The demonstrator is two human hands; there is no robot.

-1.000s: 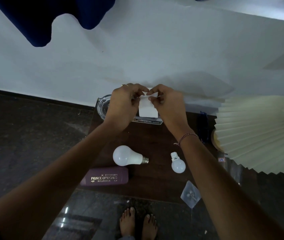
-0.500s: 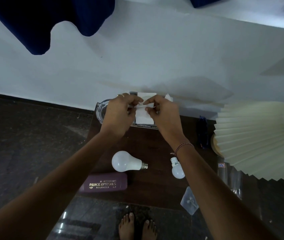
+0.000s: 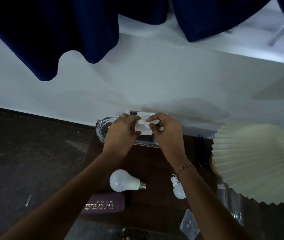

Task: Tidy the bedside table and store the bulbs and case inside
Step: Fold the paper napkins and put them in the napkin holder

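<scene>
Bulbs: one large bulb (image 3: 123, 180), one small bulb (image 3: 179, 192), one case (image 3: 104, 203); left hand (image 3: 120, 134), right hand (image 3: 166, 131) pinch one tissue (image 3: 144, 130)

Dim, bluish. Light falls from above the table (image 3: 155, 163), brightest on the wall (image 3: 155, 80) behind it; soft shadows there. Table top nearly black. Slight motion smear on left hand (image 3: 120, 134), right hand (image 3: 167, 132); paper (image 3: 144, 129) washed out. Edges bend, lampshade (image 3: 259, 161) stretched.
</scene>
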